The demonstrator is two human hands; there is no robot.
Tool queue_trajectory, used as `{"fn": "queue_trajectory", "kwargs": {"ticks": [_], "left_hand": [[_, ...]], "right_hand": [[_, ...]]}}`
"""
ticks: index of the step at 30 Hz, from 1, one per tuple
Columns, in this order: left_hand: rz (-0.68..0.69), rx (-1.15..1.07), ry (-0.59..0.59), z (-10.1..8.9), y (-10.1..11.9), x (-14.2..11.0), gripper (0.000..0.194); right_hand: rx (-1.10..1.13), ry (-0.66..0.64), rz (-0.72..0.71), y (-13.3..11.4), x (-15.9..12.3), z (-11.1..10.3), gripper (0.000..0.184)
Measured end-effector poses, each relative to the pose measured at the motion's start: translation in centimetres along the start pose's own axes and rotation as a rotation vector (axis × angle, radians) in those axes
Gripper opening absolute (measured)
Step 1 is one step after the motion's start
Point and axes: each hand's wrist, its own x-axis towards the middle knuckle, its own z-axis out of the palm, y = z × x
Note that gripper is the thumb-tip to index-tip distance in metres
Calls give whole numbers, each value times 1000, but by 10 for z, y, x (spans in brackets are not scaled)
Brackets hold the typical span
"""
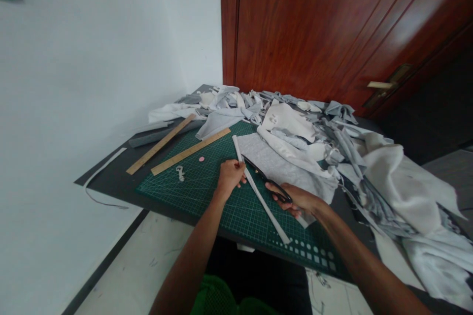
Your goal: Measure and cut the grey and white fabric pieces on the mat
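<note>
Can read no words, brands, numbers or signs anywhere. Can make out only a fine printed grid on the green cutting mat [195, 184], plus rows of pale circles [303, 244] and squares [317, 259] near its edge. Cannot decipher any figures on the left tan ruler [161, 143] or the right tan ruler [190, 151], too small and blurred.

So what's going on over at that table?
Someone is working with fabric on a green cutting mat. Their right hand holds black-handled scissors, with the tips close to the fingers of the left hand, which are at a long, pale strip. Whether the blades are cutting right now, I can't tell. A grey cloth piece lies beside the strip, two rulers sit to the left, and scraps are heaped behind.
</note>
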Motion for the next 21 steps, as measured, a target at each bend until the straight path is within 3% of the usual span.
{"fn": "queue_trajectory", "kwargs": {"ticks": [21], "left_hand": [[-7,75,-15,-1,6,-3,24]], "right_hand": [[-17,35,-10,4,4,-1,58]]}}
